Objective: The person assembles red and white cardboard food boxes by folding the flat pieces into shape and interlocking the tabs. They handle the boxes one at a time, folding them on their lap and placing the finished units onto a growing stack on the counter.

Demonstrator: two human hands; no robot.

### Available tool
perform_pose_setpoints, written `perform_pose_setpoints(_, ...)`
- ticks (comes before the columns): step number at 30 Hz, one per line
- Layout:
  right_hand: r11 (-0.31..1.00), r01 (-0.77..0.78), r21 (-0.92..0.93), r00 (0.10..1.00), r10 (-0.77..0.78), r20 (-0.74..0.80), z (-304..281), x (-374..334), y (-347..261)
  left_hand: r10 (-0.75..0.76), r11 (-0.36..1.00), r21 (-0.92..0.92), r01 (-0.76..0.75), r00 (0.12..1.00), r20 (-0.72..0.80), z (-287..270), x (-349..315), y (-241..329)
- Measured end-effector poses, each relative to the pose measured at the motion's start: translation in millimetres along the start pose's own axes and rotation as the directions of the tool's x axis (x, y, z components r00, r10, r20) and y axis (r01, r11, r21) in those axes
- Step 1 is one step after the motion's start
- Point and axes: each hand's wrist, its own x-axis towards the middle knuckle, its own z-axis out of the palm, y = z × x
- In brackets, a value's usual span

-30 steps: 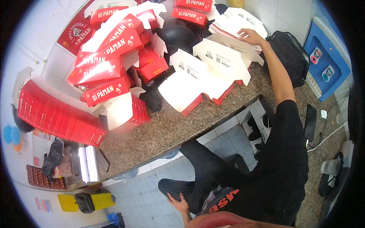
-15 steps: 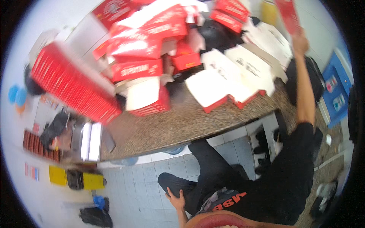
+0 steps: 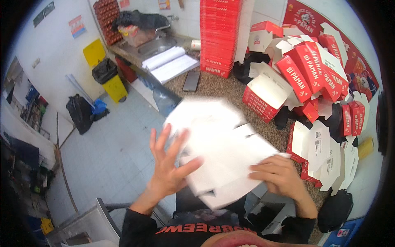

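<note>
A flat, unfolded cardboard box blank [image 3: 222, 152], white side up, is in front of me above my lap. My right hand [image 3: 282, 177] pinches its right edge, fingers on top of the card. My left hand [image 3: 166, 171] is at its left edge with fingers spread; the thumb overlaps the card, and whether it presses on it I cannot tell. To the right on the counter, red boxes [image 3: 308, 70] lie in a heap. Several opened boxes with white lids [image 3: 319, 144] sit nearer me. A tall stack of red cartons [image 3: 220, 37] stands at the back.
The granite counter [image 3: 230, 88] carries a phone [image 3: 191, 81] and an open notebook [image 3: 170, 64]. Behind them is a sink [image 3: 156, 45]. On the floor at left are a yellow-lidded bin [image 3: 109, 78] and a black bag [image 3: 80, 113]. A water bottle [image 3: 164, 99] stands beside the counter.
My view has turned to the left. My right hand has come from the far right, where it held a red piece, to my front. My left hand has risen from my knee to the blank.
</note>
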Motion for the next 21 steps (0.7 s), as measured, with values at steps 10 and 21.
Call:
perform_pose_setpoints(10,0.675,-0.218,0.705,0.976,0.144,0.165,173,-45,-32,0.229,0.260,-0.118,0.958,0.057,0.972,15,-165,-11)
perform_pose_setpoints(21,0.482,-0.745,0.462,0.663,0.616,0.426,169,-50,-61,0.312,-0.078,0.246,0.966,-0.211,0.927,73,-148,18)
